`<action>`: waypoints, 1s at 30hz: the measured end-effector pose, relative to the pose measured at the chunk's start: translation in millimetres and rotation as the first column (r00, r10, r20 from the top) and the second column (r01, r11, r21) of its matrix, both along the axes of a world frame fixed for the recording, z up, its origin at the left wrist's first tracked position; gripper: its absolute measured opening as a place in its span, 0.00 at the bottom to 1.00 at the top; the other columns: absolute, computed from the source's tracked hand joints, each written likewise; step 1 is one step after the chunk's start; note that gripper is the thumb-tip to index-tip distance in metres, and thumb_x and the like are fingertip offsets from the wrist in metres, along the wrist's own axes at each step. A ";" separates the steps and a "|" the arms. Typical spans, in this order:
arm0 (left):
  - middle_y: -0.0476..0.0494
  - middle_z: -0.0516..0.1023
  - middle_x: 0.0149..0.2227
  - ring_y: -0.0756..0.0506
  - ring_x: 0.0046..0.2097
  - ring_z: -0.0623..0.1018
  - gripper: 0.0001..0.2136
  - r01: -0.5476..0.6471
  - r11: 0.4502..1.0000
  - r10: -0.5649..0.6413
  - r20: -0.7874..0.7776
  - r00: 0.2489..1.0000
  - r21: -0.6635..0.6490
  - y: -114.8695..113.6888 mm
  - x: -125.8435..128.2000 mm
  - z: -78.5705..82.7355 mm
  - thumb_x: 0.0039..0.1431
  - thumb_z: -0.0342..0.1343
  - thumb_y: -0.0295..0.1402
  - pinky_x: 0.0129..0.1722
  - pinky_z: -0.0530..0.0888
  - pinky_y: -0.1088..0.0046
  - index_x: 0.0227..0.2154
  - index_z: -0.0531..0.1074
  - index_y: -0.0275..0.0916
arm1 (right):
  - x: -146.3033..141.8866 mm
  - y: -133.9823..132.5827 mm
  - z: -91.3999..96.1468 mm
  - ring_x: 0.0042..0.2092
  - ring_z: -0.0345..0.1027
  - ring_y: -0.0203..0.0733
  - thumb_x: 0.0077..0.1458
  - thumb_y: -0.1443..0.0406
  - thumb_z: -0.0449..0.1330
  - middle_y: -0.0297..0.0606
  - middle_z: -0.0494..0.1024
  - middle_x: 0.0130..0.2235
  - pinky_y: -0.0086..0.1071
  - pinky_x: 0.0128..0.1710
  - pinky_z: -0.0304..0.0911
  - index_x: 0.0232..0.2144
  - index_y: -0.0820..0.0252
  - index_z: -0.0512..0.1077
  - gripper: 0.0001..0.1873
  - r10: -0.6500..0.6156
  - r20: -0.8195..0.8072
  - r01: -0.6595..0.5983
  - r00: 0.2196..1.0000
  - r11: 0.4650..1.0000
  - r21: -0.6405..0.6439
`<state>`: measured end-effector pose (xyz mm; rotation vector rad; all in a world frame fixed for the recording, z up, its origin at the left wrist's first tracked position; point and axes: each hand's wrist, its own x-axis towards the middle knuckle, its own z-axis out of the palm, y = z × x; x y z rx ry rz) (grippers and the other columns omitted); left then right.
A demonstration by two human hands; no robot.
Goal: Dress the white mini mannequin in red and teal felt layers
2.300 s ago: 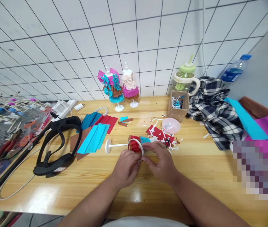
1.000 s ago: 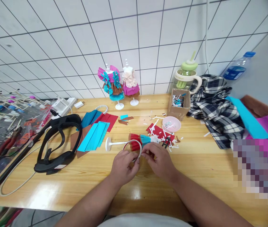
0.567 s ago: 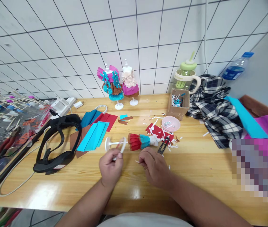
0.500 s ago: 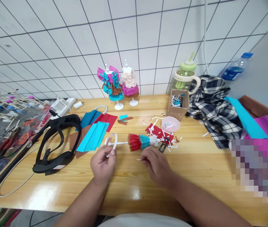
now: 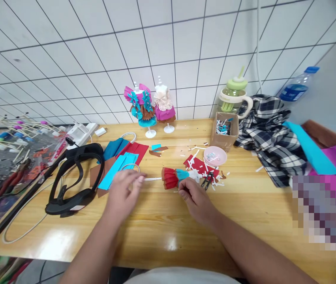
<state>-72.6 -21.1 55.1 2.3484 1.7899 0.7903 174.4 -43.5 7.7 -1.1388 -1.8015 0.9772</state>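
My left hand [image 5: 125, 188] is over the cyan paper [image 5: 113, 173], fingers stretched and apart, beside a white tape roll [image 5: 132, 164] that lies flat and is partly covered by the hand. A miniature dress form [image 5: 194, 174] lies on its side between my hands, its stand toward the left. Around it is a pleated paper skirt [image 5: 170, 178] in red and light blue with a brown edge. Close to its bodice, my right hand [image 5: 194, 197] is closed in a pinch on a small strip of tape, mostly hidden by the fingers.
Two dressed miniature forms [image 5: 147, 114] stand by the tiled wall. Black tweezers [image 5: 207, 180], red paper with white scraps [image 5: 194, 162], a pink dish [image 5: 215, 156] and a cardboard box [image 5: 224, 136] are right. A black headset strap [image 5: 76, 177] lies left.
My left hand has lowered the tape roll onto the cyan paper and its fingers have loosened. My right hand stays pinched, shifted slightly toward the dress form.
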 end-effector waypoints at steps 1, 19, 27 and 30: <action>0.43 0.77 0.39 0.43 0.44 0.74 0.15 0.115 0.989 -0.112 0.035 0.993 -0.095 -6.9 14.2 2.5 0.65 0.46 0.40 0.45 0.67 0.63 0.39 0.78 0.43 | -0.9 -1.0 0.3 0.37 0.60 0.39 0.62 0.67 0.50 0.34 0.68 0.34 0.32 0.38 0.56 0.33 0.57 0.62 0.04 -0.001 -0.004 0.000 1.000 1.000 -0.008; 0.45 0.78 0.31 0.46 0.35 0.73 0.07 0.395 0.919 -0.382 0.230 0.895 -0.008 -29.6 70.0 -16.0 0.59 0.55 0.31 0.38 0.68 0.64 0.32 0.78 0.43 | 1.0 1.5 0.3 0.33 0.65 0.38 0.55 0.71 0.55 0.34 0.71 0.32 0.32 0.33 0.61 0.37 0.58 0.67 0.07 -0.184 0.080 0.176 0.980 0.980 0.098; 0.43 0.77 0.42 0.44 0.46 0.74 0.09 0.277 0.952 -0.218 0.349 0.911 -0.129 -23.5 69.8 -21.1 0.61 0.53 0.30 0.46 0.71 0.64 0.40 0.78 0.44 | 12.0 -0.2 7.2 0.39 0.68 0.41 0.59 0.67 0.58 0.37 0.78 0.36 0.36 0.41 0.63 0.40 0.55 0.74 0.07 -0.212 0.166 0.100 0.963 0.854 0.511; 0.43 0.77 0.42 0.43 0.46 0.73 0.09 0.296 0.945 -0.239 0.327 0.914 -0.136 -27.3 73.5 -22.5 0.62 0.53 0.30 0.46 0.70 0.64 0.38 0.78 0.43 | 7.8 -2.6 7.0 0.37 0.67 0.42 0.60 0.66 0.58 0.37 0.79 0.35 0.36 0.39 0.62 0.39 0.56 0.75 0.07 -0.220 0.247 0.061 0.944 0.851 0.522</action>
